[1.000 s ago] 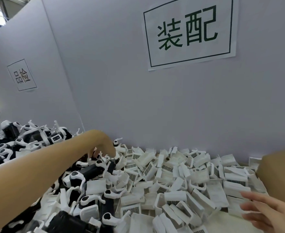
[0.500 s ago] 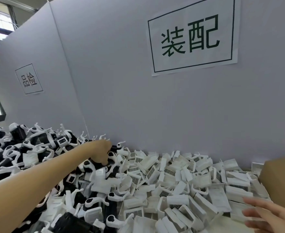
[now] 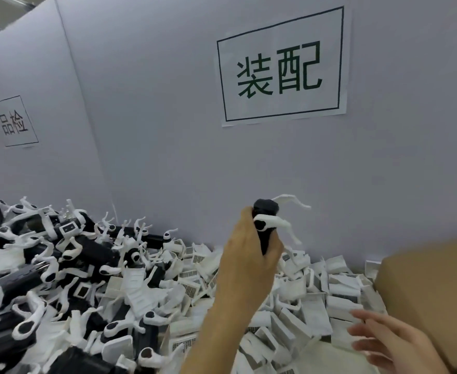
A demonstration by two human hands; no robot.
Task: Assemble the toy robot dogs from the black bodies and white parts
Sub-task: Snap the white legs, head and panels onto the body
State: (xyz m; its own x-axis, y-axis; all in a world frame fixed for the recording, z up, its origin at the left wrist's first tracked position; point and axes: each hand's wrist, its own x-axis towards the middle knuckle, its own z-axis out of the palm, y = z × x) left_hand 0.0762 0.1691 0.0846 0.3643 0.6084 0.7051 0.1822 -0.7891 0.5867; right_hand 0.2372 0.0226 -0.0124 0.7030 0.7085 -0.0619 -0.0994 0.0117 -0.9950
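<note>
So on the far left there was this small sign (image 3: 13, 121) stuck on the grey partition (image 3: 146, 125), and under it a messy heap of dogs (image 3: 46, 265), black bodies with white legs poking every which way, piled right up against the wall. No common direction to them at all, some lying flat, some legs up.

Moving toward the middle, the heap thinned into loose white parts (image 3: 297, 298), mostly little flat shells with grille patches, spread across the table all the way to the right.

The left hand (image 3: 249, 255) was raised above that white pile, fingers and thumb curled tight around a black body (image 3: 265, 228). The body stood pretty much upright, long axis vertical, top end pointing up toward the wall and maybe tipped a touch to the right. Its lower end was buried in the palm. Two white legs (image 3: 278, 225) stuck out from it to the right, one near the top and one lower by the thumb, both a bit blurry.

Above that hung the big sign (image 3: 281, 68) with green characters.

Far right, a cardboard box (image 3: 432, 292) sat next to the parts. The right hand (image 3: 389, 344) hovered low in front of it, fingers spread apart and relaxed, holding nothing.
</note>
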